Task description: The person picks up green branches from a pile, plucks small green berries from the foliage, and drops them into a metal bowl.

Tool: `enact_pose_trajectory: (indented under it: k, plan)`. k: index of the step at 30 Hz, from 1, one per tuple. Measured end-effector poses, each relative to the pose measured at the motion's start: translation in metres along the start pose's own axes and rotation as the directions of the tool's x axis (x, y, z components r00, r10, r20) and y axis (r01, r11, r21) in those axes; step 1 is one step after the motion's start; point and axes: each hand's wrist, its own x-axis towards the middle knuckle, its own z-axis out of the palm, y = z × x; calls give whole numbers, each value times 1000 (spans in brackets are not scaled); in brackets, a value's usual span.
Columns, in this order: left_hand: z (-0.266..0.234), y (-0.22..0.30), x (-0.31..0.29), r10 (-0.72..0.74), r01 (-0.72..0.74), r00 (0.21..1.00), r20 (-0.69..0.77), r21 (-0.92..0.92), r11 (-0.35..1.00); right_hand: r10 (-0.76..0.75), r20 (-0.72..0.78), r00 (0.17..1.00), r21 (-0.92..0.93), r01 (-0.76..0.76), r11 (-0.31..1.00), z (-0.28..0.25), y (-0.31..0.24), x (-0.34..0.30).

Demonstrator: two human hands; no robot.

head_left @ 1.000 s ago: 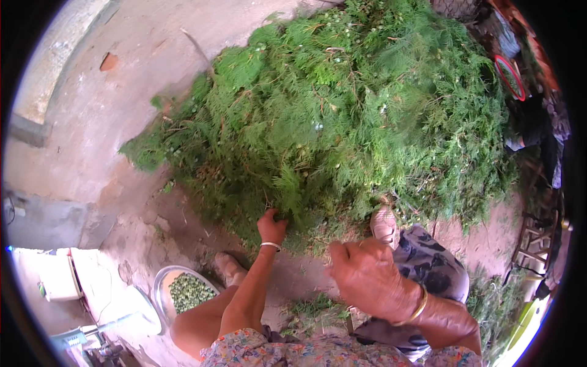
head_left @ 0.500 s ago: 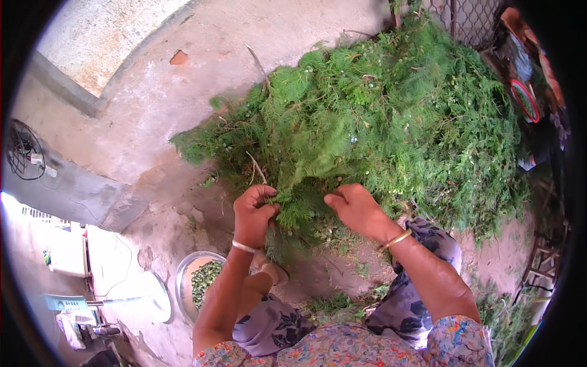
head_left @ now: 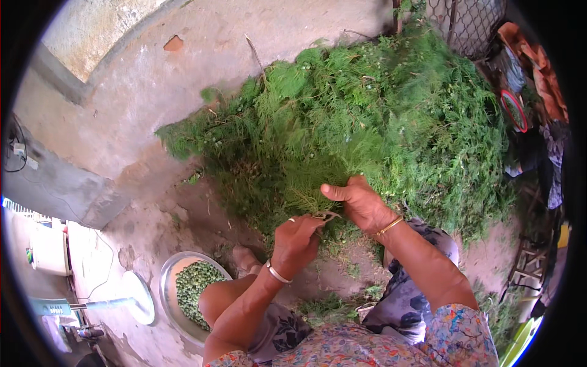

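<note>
My left hand point(head_left: 296, 246), with a ring and a pale bangle, is closed on the cut stem of a leafy evergreen sprig point(head_left: 309, 186). The pale stem end pokes out past its fingertips toward my right hand. My right hand point(head_left: 365, 208), wearing a gold bangle, is beside the sprig, its thumb stretched out and apart from the bent fingers; nothing shows in it. Behind both hands rises a big heap of green evergreen branches point(head_left: 403, 128), dotted with small pale berries. A metal basin point(head_left: 166, 287) at the lower left holds many small green berries point(head_left: 197, 290).
A white fan point(head_left: 137, 298) stands left of the basin. Far left, a cable point(head_left: 18, 150) hangs by a concrete ledge. A bare twig point(head_left: 255, 58) leans out of the heap. At right are a red-rimmed round item point(head_left: 515, 111) and a wooden frame point(head_left: 527, 260); wire mesh point(head_left: 471, 24) is behind.
My left hand has moved right and slightly nearer me, meeting the sprig's stem close to my right hand. My right thumb has spread away from its fingers. The view has shifted slightly.
</note>
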Motion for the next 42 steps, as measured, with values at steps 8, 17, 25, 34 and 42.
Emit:
enact_pose_trajectory:
  k: [8, 17, 25, 34, 42]
  plan:
    - [-4, 2, -11, -83, 53, 924, 373, 91, 994, -76, -203, 976, -154, 45, 987, 1, -15, -1]
    - [-28, -10, 10, -160, 160, 976, -146, -15, 987, -602, 226, 766, -949, 313, 41, -4, -2, -11]
    - [-49, -1, 27, -435, 298, 810, -392, -364, 882, -498, 479, 723, -845, 226, -484, -6, 10, -12]
    - [-19, -12, 27, -364, 363, 931, 24, -150, 920, -353, 624, 697, -723, 344, -599, 3, 25, -15]
    - [-22, -13, 28, -562, 398, 791, -244, -493, 774, -457, 430, 779, -892, 444, -83, -1, 16, -7]
